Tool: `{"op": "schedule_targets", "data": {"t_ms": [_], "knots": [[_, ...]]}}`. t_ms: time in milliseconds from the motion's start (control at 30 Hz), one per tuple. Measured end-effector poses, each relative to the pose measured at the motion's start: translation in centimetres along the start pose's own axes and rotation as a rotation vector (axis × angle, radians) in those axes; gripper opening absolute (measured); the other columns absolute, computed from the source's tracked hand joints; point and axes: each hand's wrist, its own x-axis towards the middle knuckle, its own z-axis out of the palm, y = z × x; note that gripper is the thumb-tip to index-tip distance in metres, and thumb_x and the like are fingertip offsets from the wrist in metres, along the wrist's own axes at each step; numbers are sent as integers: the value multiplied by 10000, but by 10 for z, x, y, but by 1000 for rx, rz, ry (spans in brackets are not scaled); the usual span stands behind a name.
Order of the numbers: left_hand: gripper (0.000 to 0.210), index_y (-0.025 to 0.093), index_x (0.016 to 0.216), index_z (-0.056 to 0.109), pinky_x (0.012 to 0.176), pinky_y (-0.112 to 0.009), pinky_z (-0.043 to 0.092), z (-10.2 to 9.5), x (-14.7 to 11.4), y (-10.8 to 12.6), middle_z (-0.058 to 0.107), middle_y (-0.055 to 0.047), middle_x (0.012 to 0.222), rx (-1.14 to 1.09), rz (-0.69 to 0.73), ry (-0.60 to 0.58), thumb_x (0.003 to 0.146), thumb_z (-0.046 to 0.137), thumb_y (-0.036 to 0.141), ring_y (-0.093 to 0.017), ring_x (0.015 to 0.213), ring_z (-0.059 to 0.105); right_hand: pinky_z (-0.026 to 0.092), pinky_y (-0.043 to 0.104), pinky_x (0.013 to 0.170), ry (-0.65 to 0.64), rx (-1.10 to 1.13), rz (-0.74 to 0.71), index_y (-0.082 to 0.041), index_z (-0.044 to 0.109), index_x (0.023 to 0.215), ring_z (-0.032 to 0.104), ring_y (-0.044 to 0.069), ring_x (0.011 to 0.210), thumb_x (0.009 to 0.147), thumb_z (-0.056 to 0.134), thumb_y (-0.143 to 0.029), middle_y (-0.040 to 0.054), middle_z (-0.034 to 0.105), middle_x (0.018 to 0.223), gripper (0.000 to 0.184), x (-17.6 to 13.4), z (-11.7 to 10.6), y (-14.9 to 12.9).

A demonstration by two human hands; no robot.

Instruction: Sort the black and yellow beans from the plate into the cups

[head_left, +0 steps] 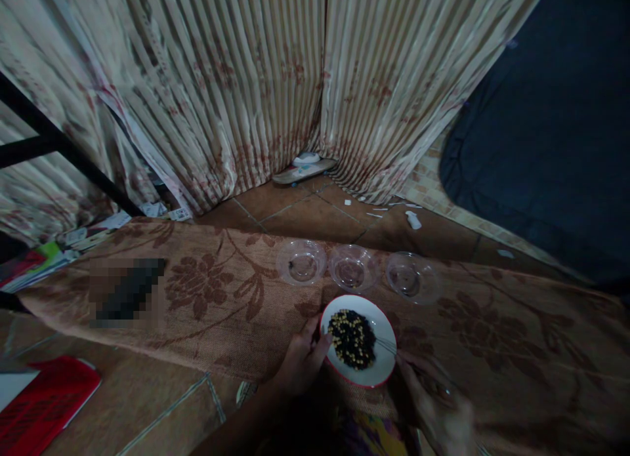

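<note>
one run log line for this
left hand: gripping white bowl; right hand: holding wire utensil; contents: dark and pale pieces; clear bowls: three

Single view: your head camera, looking from up at your head, forward and down. Nearest: your left hand and right hand, in from the bottom edge, either side of the bowl, low and just right of centre. Cloth-covered table crosses the frame at a slant; past it, tiled floor, then curtains up to the top edge.
</note>
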Motion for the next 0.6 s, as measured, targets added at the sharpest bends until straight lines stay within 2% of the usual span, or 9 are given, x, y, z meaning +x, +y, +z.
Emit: {"op": "schedule_targets", "data": {"t_ms": [300, 433, 600], "knots": [[419, 188, 1254, 552, 727, -258, 495, 4, -1, -4, 701, -26, 880, -17, -28, 42, 893, 497, 393, -173, 767, 625, 576, 300, 720, 14, 26, 63, -208, 744, 786, 695, 222, 819, 758, 662, -424, 74, 733, 869, 234, 3, 1, -9], [416, 191, 1258, 546, 741, -262, 500, 2, -1, -1, 710, -32, 935, -24, -28, 14, 899, 488, 393, -176, 788, 633, 572, 300, 729, 15, 7, 105, -215, 745, 780, 694, 228, 839, 751, 665, -449, 70, 735, 876, 249, 3, 0, -8], [433, 182, 1279, 531, 741, -269, 499, 0, 0, 2, 710, -43, 952, -20, -18, -7, 905, 483, 393, -183, 801, 640, 566, 310, 701, 117, 31, 165, -193, 734, 768, 695, 236, 789, 712, 712, -457, 77, 739, 842, 271, 3, -1, -4]]}}
